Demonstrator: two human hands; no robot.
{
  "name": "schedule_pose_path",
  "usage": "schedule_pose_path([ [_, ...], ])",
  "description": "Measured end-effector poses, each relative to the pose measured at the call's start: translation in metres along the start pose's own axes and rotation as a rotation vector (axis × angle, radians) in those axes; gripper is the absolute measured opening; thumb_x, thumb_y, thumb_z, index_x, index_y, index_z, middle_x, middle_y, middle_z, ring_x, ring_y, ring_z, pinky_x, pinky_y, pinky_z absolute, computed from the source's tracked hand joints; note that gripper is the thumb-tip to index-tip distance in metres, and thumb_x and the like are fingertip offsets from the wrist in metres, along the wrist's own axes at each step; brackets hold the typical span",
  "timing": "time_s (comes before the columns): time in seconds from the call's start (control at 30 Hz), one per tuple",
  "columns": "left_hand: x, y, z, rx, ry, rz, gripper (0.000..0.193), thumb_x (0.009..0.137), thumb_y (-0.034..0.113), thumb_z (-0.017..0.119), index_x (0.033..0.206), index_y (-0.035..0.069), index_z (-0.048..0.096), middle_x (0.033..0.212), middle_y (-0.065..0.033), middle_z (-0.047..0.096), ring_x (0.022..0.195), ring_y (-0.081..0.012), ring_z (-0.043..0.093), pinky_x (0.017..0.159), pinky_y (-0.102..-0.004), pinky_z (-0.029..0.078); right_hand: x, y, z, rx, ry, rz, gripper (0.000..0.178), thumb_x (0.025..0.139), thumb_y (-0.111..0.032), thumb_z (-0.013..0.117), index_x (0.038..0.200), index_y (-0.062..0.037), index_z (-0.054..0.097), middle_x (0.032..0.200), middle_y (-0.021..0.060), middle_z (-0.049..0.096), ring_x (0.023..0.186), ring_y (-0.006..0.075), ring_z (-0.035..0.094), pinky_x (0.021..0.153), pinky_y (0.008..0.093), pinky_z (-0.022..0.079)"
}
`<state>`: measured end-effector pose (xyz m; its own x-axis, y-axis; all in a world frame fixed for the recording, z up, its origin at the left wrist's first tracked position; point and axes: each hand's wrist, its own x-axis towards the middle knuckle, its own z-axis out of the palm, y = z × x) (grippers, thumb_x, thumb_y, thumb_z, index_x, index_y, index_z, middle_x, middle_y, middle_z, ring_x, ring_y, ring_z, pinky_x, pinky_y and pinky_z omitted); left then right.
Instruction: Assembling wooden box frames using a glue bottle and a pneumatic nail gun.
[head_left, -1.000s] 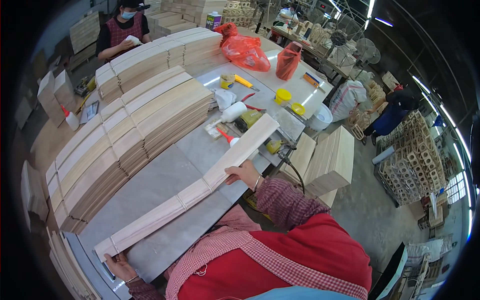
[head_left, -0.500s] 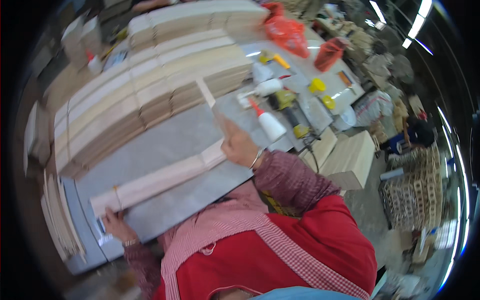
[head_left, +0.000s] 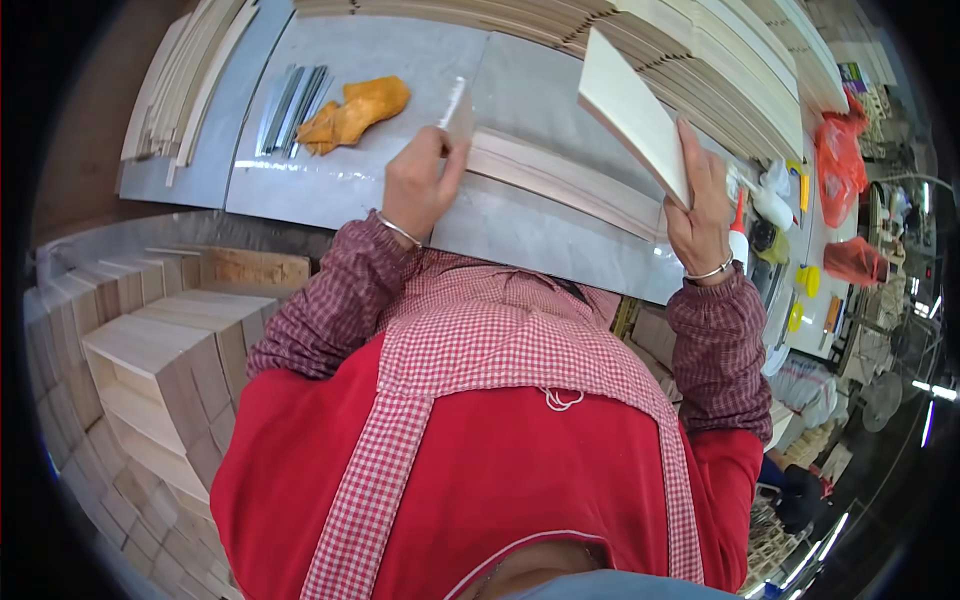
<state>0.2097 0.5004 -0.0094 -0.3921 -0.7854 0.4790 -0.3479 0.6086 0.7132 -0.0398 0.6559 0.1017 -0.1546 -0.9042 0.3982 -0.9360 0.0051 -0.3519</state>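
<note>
My right hand (head_left: 697, 215) grips a pale flat wooden board (head_left: 632, 115) by its near end, holding it tilted up off the table. The fingers of my left hand (head_left: 420, 180) are closed around a small, thin grey-white piece (head_left: 456, 108); it is blurred and I cannot make out its kind. On the grey tabletop (head_left: 530, 225) between my hands lies a stack of long, pale wooden boards (head_left: 570, 182). An orange-brown cloth or glove (head_left: 365, 108) sits left of my left hand, beside several thin grey metal strips (head_left: 292, 108).
Bundled boards (head_left: 650, 45) line the table's far side. Loose slats (head_left: 190, 80) lie at the far left. A white glue bottle (head_left: 738, 240) with a red nozzle and red plastic bags (head_left: 840, 170) are at the right. Wooden boxes (head_left: 155, 375) are stacked at the lower left.
The view has swung left, bringing the cloth, metal strips and boxes into sight. My left hand has left the board stack and holds a small piece; my right hand now holds a raised board.
</note>
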Motion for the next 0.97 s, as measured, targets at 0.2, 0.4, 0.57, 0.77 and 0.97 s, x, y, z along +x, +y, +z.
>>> schedule_pose_path([
  [0.2,0.012,0.000,-0.006,-0.314,-0.133,0.004,0.031,0.080,0.008,0.064,0.110,0.002,0.057,0.090,-0.0088,0.060,0.070,-0.0173,0.057,0.064,-0.0258,0.049,0.005,-0.014,0.003,0.075,-0.136,-0.012,0.069,0.068,-0.011,0.061,0.134,-0.0062,0.045,0.109,0.0145,0.054,0.092,0.0266,0.052,0.082,0.0355,0.043],
  [0.4,0.045,-0.017,-0.029,-0.821,-0.330,-0.087,0.047,0.079,0.009,0.068,0.124,0.007,0.054,0.099,-0.0069,0.060,0.078,-0.0145,0.057,0.075,-0.0233,0.051,0.009,-0.009,-0.001,0.195,-0.122,-0.020,0.069,0.071,-0.023,0.070,0.133,-0.0049,0.046,0.114,0.0155,0.054,0.097,0.0270,0.054,0.086,0.0345,0.044],
  [0.57,0.064,-0.029,-0.039,-0.826,-0.559,-0.132,0.055,0.078,0.009,0.070,0.130,0.011,0.051,0.111,-0.0064,0.056,0.084,-0.0132,0.055,0.080,-0.0219,0.049,0.022,-0.011,0.002,0.249,-0.142,-0.055,0.067,0.071,-0.025,0.073,0.130,-0.0045,0.050,0.114,0.0154,0.054,0.096,0.0264,0.054,0.085,0.0336,0.044],
  [0.77,0.067,-0.026,-0.032,-0.696,-0.578,0.013,0.055,0.077,0.013,0.073,0.129,0.014,0.053,0.108,-0.0056,0.058,0.082,-0.0131,0.057,0.077,-0.0209,0.049,0.026,-0.015,0.013,0.229,-0.269,-0.026,0.063,0.072,-0.025,0.073,0.127,-0.0035,0.053,0.115,0.0154,0.054,0.097,0.0258,0.054,0.084,0.0330,0.044],
  [0.97,0.067,-0.021,-0.027,-0.580,-0.568,0.086,0.055,0.078,0.019,0.074,0.129,0.015,0.053,0.106,-0.0058,0.059,0.081,-0.0145,0.058,0.076,-0.0211,0.050,0.026,-0.013,0.028,0.135,-0.277,-0.060,0.060,0.070,-0.030,0.075,0.125,-0.0138,0.058,0.106,0.0132,0.054,0.090,0.0244,0.053,0.080,0.0320,0.045],
])
